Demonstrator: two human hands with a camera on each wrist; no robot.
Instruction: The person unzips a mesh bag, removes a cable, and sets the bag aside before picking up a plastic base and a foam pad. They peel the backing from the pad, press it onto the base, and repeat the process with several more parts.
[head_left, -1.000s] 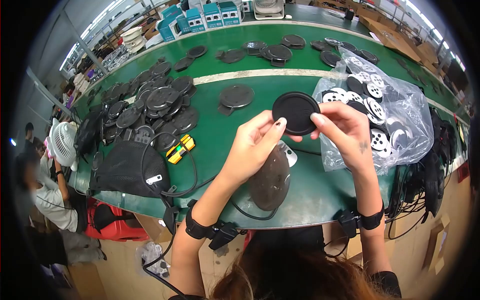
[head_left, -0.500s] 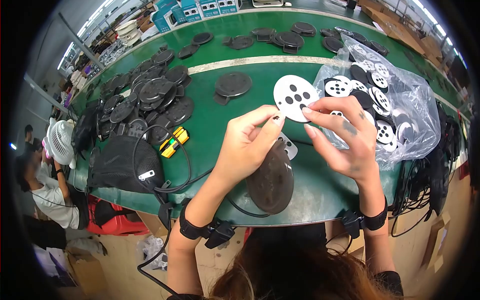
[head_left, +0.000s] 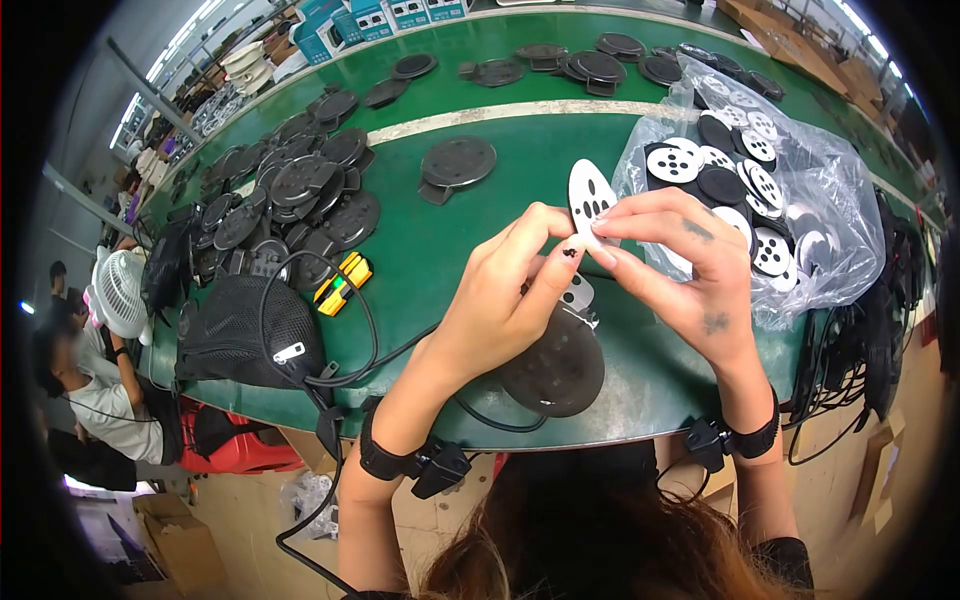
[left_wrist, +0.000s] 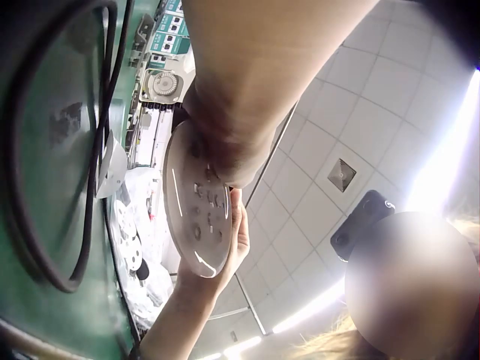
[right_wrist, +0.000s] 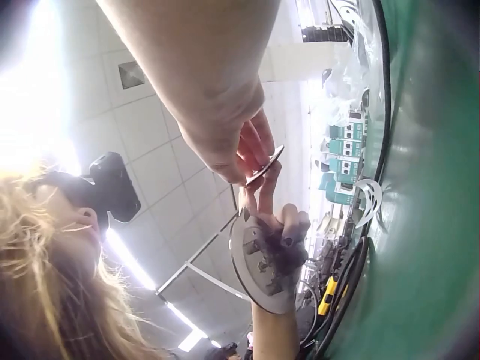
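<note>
A thin round pad [head_left: 582, 190], white with several black holes on its face, stands nearly edge-on between both hands in the head view. My right hand [head_left: 690, 265] pinches its lower edge between thumb and fingers. The thumb and index finger of my left hand [head_left: 505, 295] meet the same edge from the other side. Below the left palm hangs a larger dark round disc [head_left: 560, 375], held by that hand's other fingers, which are mostly hidden. The right wrist view shows the pad [right_wrist: 266, 166] above the tilted disc [right_wrist: 247, 266].
A clear plastic bag [head_left: 835, 240] of similar pads lies on the green table at right. Dark round discs [head_left: 300, 180] are heaped at left, with more along the back. A mesh pouch [head_left: 250, 330], a yellow-black device [head_left: 343, 284] and a looped cable [head_left: 372, 330] lie near the left arm.
The pad has turned from its black side to its white holed face, then to nearly edge-on. My right fingers shifted to its lower edge, and the dark disc beneath tilted into rounder view.
</note>
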